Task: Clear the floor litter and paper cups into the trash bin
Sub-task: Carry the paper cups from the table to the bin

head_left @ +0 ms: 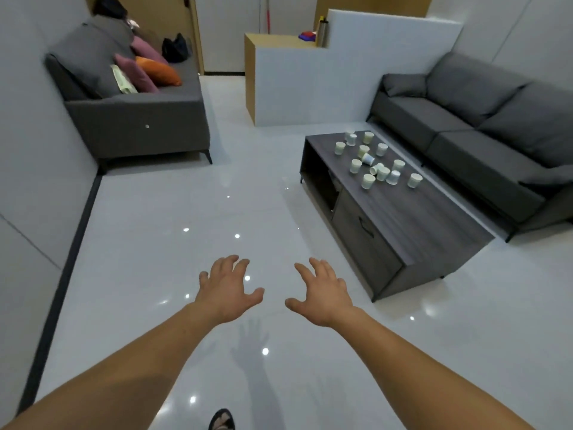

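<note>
Head view: left hand (228, 293) and right hand (322, 294), fingers spread and empty, near the coffee table (418, 218); paper cups (368, 181) on it look light and crushable, so grip the sides gently.

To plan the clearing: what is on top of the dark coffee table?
Over a dozen paper cups stand grouped toward the far end of the coffee table; a few lie tipped. Their insides are hidden.

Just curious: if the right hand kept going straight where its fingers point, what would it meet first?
Likely only bare floor: the right hand aims just left of the coffee table, though depth is unclear.
</note>
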### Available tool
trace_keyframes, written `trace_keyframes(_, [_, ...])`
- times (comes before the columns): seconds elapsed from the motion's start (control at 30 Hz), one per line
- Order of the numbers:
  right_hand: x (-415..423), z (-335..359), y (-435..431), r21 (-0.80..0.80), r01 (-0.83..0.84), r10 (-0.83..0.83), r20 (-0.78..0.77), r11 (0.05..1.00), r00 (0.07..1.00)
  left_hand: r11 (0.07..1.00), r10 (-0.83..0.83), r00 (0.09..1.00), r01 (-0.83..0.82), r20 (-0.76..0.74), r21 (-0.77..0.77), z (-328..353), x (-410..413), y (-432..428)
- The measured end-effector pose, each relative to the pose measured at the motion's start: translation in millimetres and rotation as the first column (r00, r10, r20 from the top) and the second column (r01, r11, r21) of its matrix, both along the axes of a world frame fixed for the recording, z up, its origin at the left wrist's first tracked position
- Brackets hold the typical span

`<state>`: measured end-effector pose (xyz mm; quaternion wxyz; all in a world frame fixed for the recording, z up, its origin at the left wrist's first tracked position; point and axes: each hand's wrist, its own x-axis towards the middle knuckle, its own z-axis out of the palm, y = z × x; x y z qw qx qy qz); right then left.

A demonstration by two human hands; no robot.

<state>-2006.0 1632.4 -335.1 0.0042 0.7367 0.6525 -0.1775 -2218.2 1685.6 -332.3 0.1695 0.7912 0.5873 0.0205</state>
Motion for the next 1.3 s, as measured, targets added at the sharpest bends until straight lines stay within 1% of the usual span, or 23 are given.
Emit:
trace_keyframes(0.13, [26.7, 8.0, 54.5, 0.014, 0.156, -0.156, -0.011, 0.988, 0.988, 0.991, -0.126, 0.992, 0.125, 0.006, 0.038, 13.3, 28.9, 82.3])
trace_keyframes(0.27, [57.3, 1.3, 96.9, -0.001, 0.238, -0.238, -0.019, 0.971, 0.971, 0.972, -0.23, 0.973, 0.229, 0.001, 0.044, 18.7, 74.5, 155.6])
trace_keyframes(0.43, [116.9, -22.1, 161.4, -0.076, 0.32, -0.324, -0.037, 0.944, 0.945, 0.944, -0.331, 0.944, 0.331, -0.012, 0.016, 5.8, 141.9, 234.2])
trace_keyframes(0.53, [168.2, -29.0, 218.9, -0.065, 0.34, -0.343, -0.053, 0.938, 0.938, 0.946, -0.323, 0.946, 0.323, -0.021, 0.01, -1.0, 183.7, 289.2])
trace_keyframes(0.63, [213.4, -24.9, 269.2, -0.098, 0.342, -0.35, -0.073, 0.935, 0.934, 0.943, -0.333, 0.941, 0.331, -0.058, -0.036, -0.8, 218.7, 337.9])
trace_keyframes(0.7, [245.2, -20.9, 299.4, -0.084, 0.338, -0.344, -0.077, 0.938, 0.936, 0.944, -0.329, 0.942, 0.329, -0.072, -0.014, 0.2, 248.1, 371.8])
trace_keyframes(0.77, [281.2, -17.1, 330.1, -0.08, 0.348, -0.353, -0.065, 0.934, 0.933, 0.948, -0.319, 0.947, 0.319, -0.046, 0.002, 0.7, 280.5, 405.3])
trace_keyframes(0.9, [333.5, -23.1, 380.6, -0.135, 0.381, -0.392, -0.063, 0.914, 0.918, 0.941, -0.338, 0.941, 0.338, -0.014, -0.025, -8.0, 328.4, 462.2])
trace_keyframes(1.07, [397.0, -42.5, 461.0, -0.174, 0.45, -0.464, -0.048, 0.876, 0.885, 0.92, -0.389, 0.921, 0.387, -0.015, -0.055, -25.4, 395.5, 555.7])
trace_keyframes(1.23, [455.0, -55.0, 534.4, -0.223, 0.545, -0.564, -0.025, 0.808, 0.825, 0.875, -0.477, 0.879, 0.475, 0.004, -0.089, -37.0, 461.5, 649.2])
trace_keyframes(1.3, [478.3, -56.7, 562.0, -0.223, 0.582, -0.602, -0.031, 0.782, 0.798, 0.859, -0.507, 0.862, 0.507, 0.015, -0.08, -35.0, 485.7, 682.9])
